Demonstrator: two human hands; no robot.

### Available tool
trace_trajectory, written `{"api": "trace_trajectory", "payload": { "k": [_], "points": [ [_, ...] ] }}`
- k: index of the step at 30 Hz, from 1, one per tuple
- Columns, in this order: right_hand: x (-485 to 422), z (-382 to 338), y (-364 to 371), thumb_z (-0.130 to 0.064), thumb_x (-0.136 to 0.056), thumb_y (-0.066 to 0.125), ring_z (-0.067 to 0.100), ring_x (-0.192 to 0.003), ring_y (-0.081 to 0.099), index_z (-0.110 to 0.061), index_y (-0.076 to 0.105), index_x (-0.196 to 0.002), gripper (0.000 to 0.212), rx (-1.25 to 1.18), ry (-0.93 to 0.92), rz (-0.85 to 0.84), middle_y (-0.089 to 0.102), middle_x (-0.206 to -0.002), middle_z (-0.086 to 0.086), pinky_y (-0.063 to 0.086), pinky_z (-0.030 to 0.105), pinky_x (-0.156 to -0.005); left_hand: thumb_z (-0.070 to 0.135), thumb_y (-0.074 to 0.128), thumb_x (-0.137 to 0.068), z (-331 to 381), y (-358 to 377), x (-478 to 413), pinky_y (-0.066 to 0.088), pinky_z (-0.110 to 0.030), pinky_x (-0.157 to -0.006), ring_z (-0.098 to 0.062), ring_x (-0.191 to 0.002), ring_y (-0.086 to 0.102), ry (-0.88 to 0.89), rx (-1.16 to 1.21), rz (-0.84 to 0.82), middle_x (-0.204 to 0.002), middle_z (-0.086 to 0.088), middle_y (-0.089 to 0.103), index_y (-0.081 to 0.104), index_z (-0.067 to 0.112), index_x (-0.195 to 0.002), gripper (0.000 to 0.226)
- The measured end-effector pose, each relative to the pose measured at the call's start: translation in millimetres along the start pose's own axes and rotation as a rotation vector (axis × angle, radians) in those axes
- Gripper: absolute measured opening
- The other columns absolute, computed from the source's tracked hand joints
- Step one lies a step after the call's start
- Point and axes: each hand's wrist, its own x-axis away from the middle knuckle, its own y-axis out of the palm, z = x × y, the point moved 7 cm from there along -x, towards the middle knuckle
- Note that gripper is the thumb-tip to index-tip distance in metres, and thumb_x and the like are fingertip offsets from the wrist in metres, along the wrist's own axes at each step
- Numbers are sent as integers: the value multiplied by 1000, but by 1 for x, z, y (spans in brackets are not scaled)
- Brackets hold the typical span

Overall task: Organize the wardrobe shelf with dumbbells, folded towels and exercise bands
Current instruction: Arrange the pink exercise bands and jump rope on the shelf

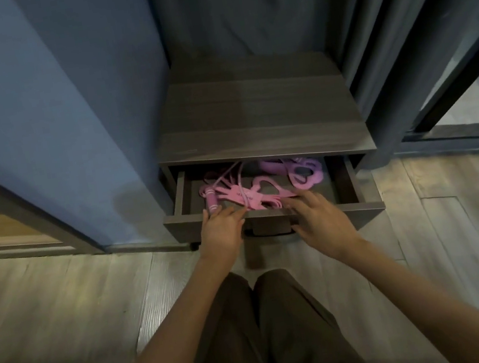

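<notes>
A drawer [346, 179] is standing pulled out of a low dark-wood cabinet [256, 116], and both hands are being reached over its front edge. The pink bands [245, 196] are lying in a loose tangle in the drawer's front left part. A pink handle [211, 199] is lying just beside them on the left, and a thin pink cord is running across them toward the back. The purple bands [308, 171] are lying at the back right, partly hidden under the cabinet top.

The left hand [222, 230] is being laid over the drawer front with its grip apart, the fingers fairly straight and touching the handle's near end and the pink bands. The right hand [320, 219] is also being held with its grip apart, fingers spread, the tips resting on the near edge of the pink bands.

A grey curtain [379, 20] is hanging behind and to the right of the cabinet. A blue wall [62, 83] is standing at its left. Pale plank floor [63, 301] is lying around the person's knees.
</notes>
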Motion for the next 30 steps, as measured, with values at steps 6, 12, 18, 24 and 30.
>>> {"api": "trace_trajectory", "payload": {
  "k": [6, 12, 18, 24, 30],
  "points": [
    [20, 0, 14, -28, -98, 47, 18, -117, 54, -42, 38, -142, 46, 69, -40, -171, 54, -133, -2, 46, 26, -82, 27, 36, -103, 2, -4, 26, 27, -36, -112, -17, -121, 50, -4, -76, -127, -136, 4, 54, 46, 33, -139, 37],
    [31, -5, 9, -31, -100, 44, 17, -105, 60, -47, 44, -136, 40, 66, -64, -216, 59, -122, -3, 49, 31, -84, 26, 42, -102, 4, -2, 45, 37, -33, -105, -14, -117, 53, 46, -50, -113, -131, 6, 57, 49, 34, -135, 36],
    [7, 7, 9, -37, -96, 51, -3, -67, 54, -32, 63, -117, 25, -150, 117, -204, 60, -83, -15, 49, 21, -66, 40, 42, -99, -10, -7, 28, 52, -31, -77, -14, -86, 63, 14, 180, -16, -107, -1, 65, 61, 27, -122, 33],
    [-47, 3, 41, -31, -89, 61, 25, -111, 58, -22, 56, -130, 42, -257, 196, -293, 60, -128, 7, 49, 36, -91, 26, 48, -97, -42, 9, -6, 48, -33, -84, -22, -105, 58, -141, 226, 17, -123, -5, 61, 55, 20, -132, 36],
    [-88, -16, 91, -33, -85, 66, 28, -109, 57, -11, 59, -124, 45, -207, 234, -409, 61, -121, 13, 45, 30, -89, 39, 40, -97, -58, 30, -15, 37, -27, -74, -19, -111, 53, -226, 125, -14, -130, 0, 55, 39, 28, -141, 45]
  ]
}}
